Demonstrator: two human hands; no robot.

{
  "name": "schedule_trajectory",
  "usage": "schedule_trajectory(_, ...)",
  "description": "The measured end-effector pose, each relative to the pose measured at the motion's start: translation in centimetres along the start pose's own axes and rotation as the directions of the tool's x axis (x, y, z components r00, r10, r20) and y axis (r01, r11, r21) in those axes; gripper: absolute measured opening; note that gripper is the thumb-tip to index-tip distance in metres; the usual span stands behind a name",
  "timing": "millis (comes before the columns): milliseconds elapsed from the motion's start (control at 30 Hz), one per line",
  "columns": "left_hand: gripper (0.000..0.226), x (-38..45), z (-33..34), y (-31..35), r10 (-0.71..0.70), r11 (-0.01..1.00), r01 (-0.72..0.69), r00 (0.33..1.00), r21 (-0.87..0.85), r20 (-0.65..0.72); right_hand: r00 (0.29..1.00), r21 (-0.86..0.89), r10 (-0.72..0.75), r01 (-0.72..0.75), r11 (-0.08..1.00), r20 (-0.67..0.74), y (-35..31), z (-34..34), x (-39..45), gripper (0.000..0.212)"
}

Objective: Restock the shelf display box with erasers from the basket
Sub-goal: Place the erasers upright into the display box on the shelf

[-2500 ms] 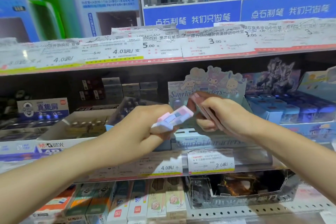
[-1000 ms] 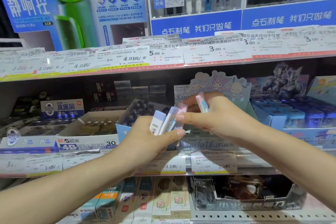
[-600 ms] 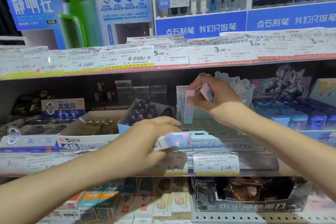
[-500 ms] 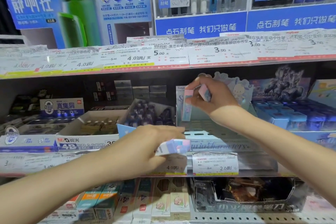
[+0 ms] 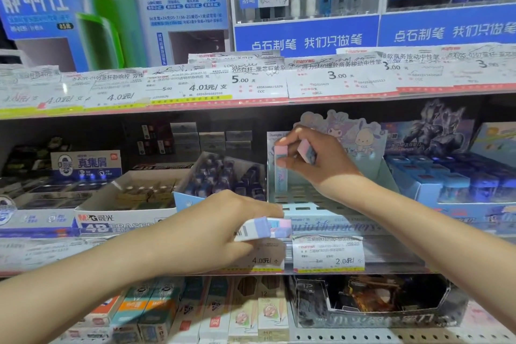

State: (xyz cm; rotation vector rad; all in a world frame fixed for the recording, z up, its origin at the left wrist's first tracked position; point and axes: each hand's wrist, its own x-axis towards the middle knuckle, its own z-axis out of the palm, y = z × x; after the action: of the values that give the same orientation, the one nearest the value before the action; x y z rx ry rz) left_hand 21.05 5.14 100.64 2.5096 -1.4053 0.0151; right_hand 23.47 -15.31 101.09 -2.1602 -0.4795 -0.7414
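- We stand before a stationery store shelf (image 5: 195, 268) fronted by paper price tags, with pen racks and blue banners across the top of the frame
- At centre right sits the display box (image 5: 332, 225), pale blue with cartoon characters on its back card; its slotted floor looks nearly bare
- Our right hand (image 5: 315, 160) pinches one upright eraser (image 5: 280, 167) at the box's back left corner and curls round a second eraser (image 5: 306, 150) in the palm
- Our left hand (image 5: 220, 227), lower centre, grips a small stack of erasers (image 5: 264, 227) just in front of the box; the basket is out of view
- We judge it best to seat the upright one square against the left wall, then release it
- Left of the box stand an open carton of 4B erasers (image 5: 122, 209) and a tilted tray of dark items (image 5: 223, 176)
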Motion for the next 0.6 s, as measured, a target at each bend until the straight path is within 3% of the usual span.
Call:
schedule_trajectory(200, 0.044, 0.4, 0.0, -0.3, 0.064, 0.998, -0.065, 0.998, 0.015, 0.022, 1.0, 0.009, 0.012, -0.012, 1.0, -0.001, -0.1, 0.2, 0.0, 0.019)
schedule_trajectory(400, 0.046, 0.9, 0.4, -1.6, 0.022, 0.995, -0.02, 1.0, 0.1, -0.021, 1.0, 0.03, 0.014, -0.014, 0.999, -0.001, 0.0, 0.0, 0.0, 0.018)
schedule_trajectory(600, 0.042, 1.0, 0.3, -1.9, 0.057, 0.994, -0.054, 0.998, 0.091, -0.034, 0.998, -0.069, 0.024, -0.021, 0.997, 0.053, 0.0, 0.1, -0.3, 0.015)
